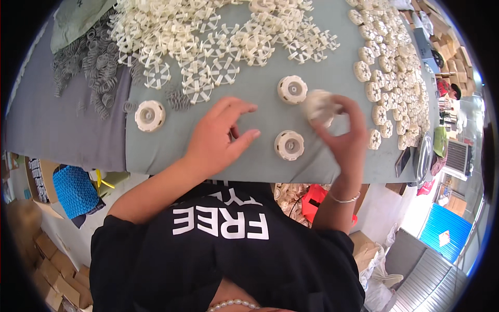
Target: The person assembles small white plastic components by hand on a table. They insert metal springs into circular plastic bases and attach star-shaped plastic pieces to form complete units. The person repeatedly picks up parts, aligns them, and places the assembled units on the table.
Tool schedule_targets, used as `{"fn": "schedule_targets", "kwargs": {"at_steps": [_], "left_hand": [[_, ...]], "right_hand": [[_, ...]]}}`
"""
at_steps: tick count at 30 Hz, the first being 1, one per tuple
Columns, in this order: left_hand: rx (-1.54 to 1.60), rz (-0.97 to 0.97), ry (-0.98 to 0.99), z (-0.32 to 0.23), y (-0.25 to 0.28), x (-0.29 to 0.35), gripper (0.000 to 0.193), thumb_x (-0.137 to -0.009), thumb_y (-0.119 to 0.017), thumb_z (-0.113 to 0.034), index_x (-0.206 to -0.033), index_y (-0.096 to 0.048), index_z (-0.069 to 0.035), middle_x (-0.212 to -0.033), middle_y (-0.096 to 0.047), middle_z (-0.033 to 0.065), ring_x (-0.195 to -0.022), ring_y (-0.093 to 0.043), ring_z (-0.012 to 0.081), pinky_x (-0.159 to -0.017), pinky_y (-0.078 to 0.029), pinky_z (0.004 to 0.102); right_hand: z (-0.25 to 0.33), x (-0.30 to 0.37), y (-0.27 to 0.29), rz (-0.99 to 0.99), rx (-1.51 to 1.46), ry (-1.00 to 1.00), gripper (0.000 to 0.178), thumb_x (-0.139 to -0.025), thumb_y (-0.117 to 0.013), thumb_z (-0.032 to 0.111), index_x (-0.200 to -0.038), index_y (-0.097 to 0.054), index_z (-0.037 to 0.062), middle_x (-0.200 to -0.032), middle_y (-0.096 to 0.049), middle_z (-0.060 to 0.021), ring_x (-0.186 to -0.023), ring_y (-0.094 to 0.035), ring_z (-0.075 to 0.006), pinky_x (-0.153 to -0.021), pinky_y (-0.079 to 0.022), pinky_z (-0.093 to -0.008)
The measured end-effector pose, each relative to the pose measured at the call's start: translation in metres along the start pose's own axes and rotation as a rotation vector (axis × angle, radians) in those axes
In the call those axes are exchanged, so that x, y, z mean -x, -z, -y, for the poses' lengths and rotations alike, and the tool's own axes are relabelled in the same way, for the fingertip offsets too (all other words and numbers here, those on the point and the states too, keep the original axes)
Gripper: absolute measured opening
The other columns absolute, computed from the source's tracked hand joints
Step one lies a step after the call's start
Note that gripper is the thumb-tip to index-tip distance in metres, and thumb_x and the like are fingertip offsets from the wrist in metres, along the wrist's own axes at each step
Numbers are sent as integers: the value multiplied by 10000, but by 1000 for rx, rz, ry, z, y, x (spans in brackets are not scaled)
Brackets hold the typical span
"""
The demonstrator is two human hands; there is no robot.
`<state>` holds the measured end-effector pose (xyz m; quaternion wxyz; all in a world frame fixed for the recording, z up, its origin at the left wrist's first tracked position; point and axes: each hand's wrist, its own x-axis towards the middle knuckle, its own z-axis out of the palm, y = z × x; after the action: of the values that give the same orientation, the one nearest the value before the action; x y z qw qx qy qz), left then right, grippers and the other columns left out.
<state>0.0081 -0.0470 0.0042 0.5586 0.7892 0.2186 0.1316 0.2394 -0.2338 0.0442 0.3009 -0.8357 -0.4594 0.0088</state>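
My right hand [345, 127] grips a round cream plastic part [319, 107], blurred by motion, with thumb and fingers about its rim. Just left of it on the grey-green cloth lie two similar round parts, the far one [292, 90] and the near one [289, 145], each with a recessed centre. My left hand [218, 132] hovers over the cloth with thumb and fingers apart, holding nothing. Another round part [150, 116] rests farther left. Beyond my left hand lie a few grey coil springs [178, 99] and a loose spoked white plastic ring [197, 88].
A big heap of spoked white rings [208, 41] covers the far middle of the table. Grey springs [93, 62] are piled at far left. Rows of assembled round parts [387, 78] fill the right side. Below the front edge stands a carton with a blue woven basket [76, 191].
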Motion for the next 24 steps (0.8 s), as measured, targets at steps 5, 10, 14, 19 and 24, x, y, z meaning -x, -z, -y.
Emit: {"fn": "schedule_targets", "kwargs": {"at_steps": [5, 10, 14, 19, 24], "left_hand": [[-392, -15, -166, -11, -31, -52, 655, -883, -806, -202, -1476, -539, -122, -1403, -566, 95, -936, -716, 276, -777, -591, 410], [-471, 44, -103, -20, -63, -107, 751, -866, -809, -228, -1533, -473, -156, -1428, -554, 105, -1148, -668, 378, -901, -586, 476], [-440, 62, -191, -3, -66, -115, 764, -844, -823, -242, -1527, -488, -166, -1444, -557, 99, -1134, -675, 359, -895, -586, 461], [-318, 65, -279, 12, -61, -117, 776, -808, -849, -253, -1511, -522, -203, -1443, -588, 72, -985, -701, 310, -813, -591, 436], [-374, 180, -283, 3, -56, -119, 727, -824, -819, -252, -1488, -527, -204, -1412, -590, 81, -1178, -670, 313, -910, -593, 438]], "right_hand": [[-68, -30, 15, -238, 139, -84, 351, -839, -850, 125, -1166, -740, 57, -1142, -735, -85, -956, -689, -240, -833, -568, -351], [-77, -106, -45, -43, -95, -25, 386, -861, -843, 173, -1216, -731, 72, -1159, -729, -97, -923, -680, -217, -806, -571, -341], [-76, -127, -59, -17, -58, 29, 383, -907, -789, 202, -1232, -706, 17, -1026, -736, -98, -839, -662, -206, -757, -560, -340], [-86, -98, -42, 85, -573, -340, 298, -1013, -652, 222, -1199, -703, -5, -747, -678, -61, -664, -607, -165, -650, -509, -325], [-92, -87, -27, 234, -216, -362, 273, -1029, -627, 222, -1225, -697, 45, -847, -711, -79, -648, -615, -175, -653, -517, -343]]}}
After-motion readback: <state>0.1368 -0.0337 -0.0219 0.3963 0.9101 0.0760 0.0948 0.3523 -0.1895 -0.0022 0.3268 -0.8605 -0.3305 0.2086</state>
